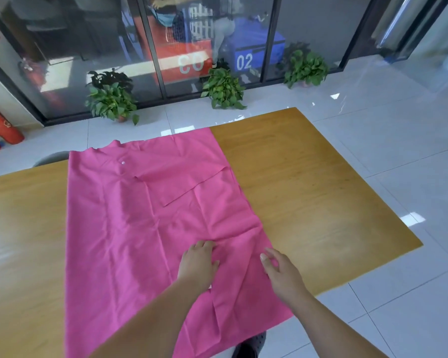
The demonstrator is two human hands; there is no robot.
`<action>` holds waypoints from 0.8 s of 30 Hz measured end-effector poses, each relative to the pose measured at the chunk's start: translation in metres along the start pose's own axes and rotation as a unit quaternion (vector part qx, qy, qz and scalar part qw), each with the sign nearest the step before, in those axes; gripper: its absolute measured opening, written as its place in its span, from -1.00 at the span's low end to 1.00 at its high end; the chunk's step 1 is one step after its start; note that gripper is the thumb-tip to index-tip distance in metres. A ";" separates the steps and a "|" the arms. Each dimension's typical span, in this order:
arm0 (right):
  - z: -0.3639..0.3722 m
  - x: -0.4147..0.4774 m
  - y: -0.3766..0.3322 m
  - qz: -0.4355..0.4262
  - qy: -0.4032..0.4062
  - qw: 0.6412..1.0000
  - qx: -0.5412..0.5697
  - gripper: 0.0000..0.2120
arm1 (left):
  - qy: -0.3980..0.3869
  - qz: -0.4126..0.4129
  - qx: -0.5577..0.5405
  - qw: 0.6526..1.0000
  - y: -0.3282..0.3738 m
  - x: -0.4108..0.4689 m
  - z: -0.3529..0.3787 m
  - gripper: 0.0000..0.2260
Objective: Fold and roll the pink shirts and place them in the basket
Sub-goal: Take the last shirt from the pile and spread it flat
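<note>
Grip | left hand (198, 264) fingers bent on pink shirt (140, 215), pinch unclear | right hand (279, 271) spread, touching its edge

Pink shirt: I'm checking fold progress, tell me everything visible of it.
The pink shirt lies spread on the wooden table, creased fabric, collar at the far end with a white button below it. One sleeve is folded inward across the chest. The near hem overhangs the table edge. The left hand rests on it; the right hand touches its right edge.
</note>
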State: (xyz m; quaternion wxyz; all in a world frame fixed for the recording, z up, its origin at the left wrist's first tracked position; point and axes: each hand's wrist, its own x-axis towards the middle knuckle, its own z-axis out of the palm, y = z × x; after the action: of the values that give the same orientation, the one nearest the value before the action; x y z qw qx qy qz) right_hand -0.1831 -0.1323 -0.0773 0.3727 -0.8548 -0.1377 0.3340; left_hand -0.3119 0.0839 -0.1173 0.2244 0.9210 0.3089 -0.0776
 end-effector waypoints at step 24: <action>-0.028 -0.060 0.045 -0.009 0.057 0.993 0.105 -0.89 | 0.063 0.015 0.076 0.995 -0.004 -0.177 0.068 -0.51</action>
State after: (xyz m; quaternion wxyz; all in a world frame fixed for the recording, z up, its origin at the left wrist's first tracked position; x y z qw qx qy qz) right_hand -0.2099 -0.2073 -0.0679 0.4710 -0.8270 -0.0884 0.2939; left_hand -0.4558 -0.0398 -0.1294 0.1350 0.9430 0.3015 -0.0394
